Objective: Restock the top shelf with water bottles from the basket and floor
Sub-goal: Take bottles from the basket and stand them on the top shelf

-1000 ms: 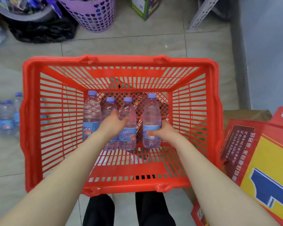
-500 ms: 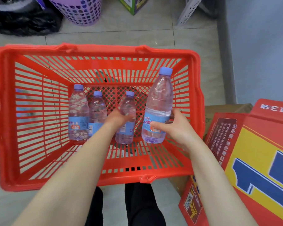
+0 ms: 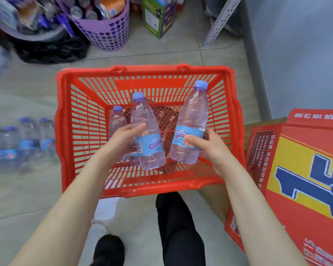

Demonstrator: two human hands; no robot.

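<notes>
A: How are they gripped?
B: A clear plastic water bottle with a blue cap [image 3: 148, 135] is clasped round its middle by the left hand [image 3: 123, 139], a second bottle [image 3: 190, 127] by the right hand [image 3: 210, 148]. Both are held over the red slatted plastic basket [image 3: 142, 71], caps tilted away.
A: What remains?
B: A third bottle [image 3: 116, 120] is seen inside the basket; blurred bottles [image 3: 27, 139] stand left of it. The shelf is not shown.

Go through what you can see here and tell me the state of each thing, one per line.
Left hand: grips the left clear plastic water bottle, capped, tilted, lifted.
Right hand: grips the right clear plastic water bottle, capped, lifted.
Red slatted plastic basket: on the floor, a capped bottle upright inside.
Clear bottles on the floor: left of the basket, upright, blurred.
Purple perforated basket: filled with goods.
</notes>
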